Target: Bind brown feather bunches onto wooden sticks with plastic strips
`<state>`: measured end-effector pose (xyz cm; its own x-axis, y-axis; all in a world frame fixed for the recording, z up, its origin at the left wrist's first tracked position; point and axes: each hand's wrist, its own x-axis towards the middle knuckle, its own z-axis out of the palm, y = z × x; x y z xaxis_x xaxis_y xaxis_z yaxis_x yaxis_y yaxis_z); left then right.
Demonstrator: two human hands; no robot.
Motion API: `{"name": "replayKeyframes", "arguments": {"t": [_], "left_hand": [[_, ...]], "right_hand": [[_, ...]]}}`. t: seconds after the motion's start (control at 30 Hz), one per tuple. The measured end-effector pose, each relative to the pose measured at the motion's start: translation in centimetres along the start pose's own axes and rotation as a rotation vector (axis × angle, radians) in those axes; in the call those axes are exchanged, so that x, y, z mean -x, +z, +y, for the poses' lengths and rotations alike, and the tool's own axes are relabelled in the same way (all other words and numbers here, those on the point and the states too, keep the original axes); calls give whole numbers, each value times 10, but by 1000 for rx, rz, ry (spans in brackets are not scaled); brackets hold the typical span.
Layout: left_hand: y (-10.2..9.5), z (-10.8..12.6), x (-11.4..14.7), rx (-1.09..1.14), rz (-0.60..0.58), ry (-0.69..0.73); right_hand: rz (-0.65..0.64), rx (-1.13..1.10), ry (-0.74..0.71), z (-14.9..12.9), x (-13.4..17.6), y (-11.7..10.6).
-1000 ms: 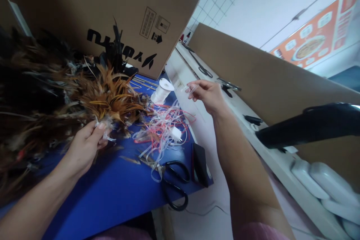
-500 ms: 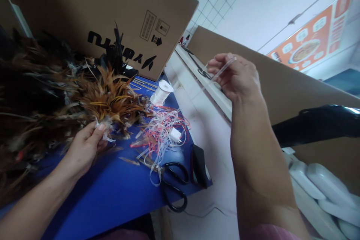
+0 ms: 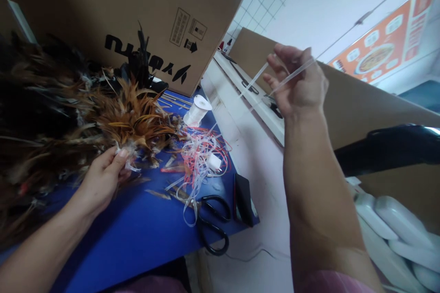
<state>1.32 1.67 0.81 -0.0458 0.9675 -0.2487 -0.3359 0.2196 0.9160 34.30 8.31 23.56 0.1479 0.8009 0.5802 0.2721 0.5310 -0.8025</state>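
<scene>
On the left, my left hand [image 3: 101,176] pinches the whitish base of a bundle of brown feathers [image 3: 125,112]. The feathers fan upward from my thumb and fingers. My right hand [image 3: 302,82] is raised above the table's right side, fingers curled loosely. A clear plastic ribbon [image 3: 290,76] runs across its thumb side, and another length hangs beyond the fingertips; the hand holds this strip. Below lies a tangle of clear and red ribbon [image 3: 195,155] on the blue table [image 3: 137,224].
A white spool [image 3: 199,107] stands behind the tangle, near a white plug adapter [image 3: 214,162]. Black-handled scissors [image 3: 200,233] and a dark flat object [image 3: 243,201] lie at the table's edge. A large cardboard box [image 3: 144,0] stands behind; darker feathers [image 3: 41,100] pile up at left.
My right hand has moved slightly right and up, its fingers opening a little, and more of the ribbon now shows around it. My left hand keeps its pinch on the feathers.
</scene>
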Motion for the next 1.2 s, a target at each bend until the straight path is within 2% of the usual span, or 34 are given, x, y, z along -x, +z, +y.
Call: {"name": "replayKeyframes", "arguments": {"t": [0.13,0.2,0.27,0.37,0.43,0.5,0.57,0.73,0.87,0.93,1.07,1.2], "left_hand": [[1,0,0,2,-12,15],[1,-2,-1,3,-27,37],[0,-4,-3,0,-36,58],[-1,-8,-5,-7,-30,68],[-1,-8,-5,-14,-26,62],[-1,-8,-4,-18,-48,63],[0,-6,-3,-18,-82,74],[0,-6,-2,-14,-104,78],[-2,-8,-5,-37,-89,72],[-2,-8,-5,-54,-78,62],[0,-6,-3,-32,-93,62],[-1,-5,-2,-34,-89,75]], "right_hand": [[10,350,136,37,11,2],[-99,500,254,58,25,5],[-191,598,298,72,45,9],[-368,834,128,77,82,22],[-534,831,43,72,106,32],[-675,761,42,67,129,42],[-721,753,69,66,147,51],[-659,842,155,87,170,65],[-731,714,97,108,172,69],[-713,681,89,112,168,68],[-620,640,129,104,149,61],[-397,379,298,82,121,51]]}}
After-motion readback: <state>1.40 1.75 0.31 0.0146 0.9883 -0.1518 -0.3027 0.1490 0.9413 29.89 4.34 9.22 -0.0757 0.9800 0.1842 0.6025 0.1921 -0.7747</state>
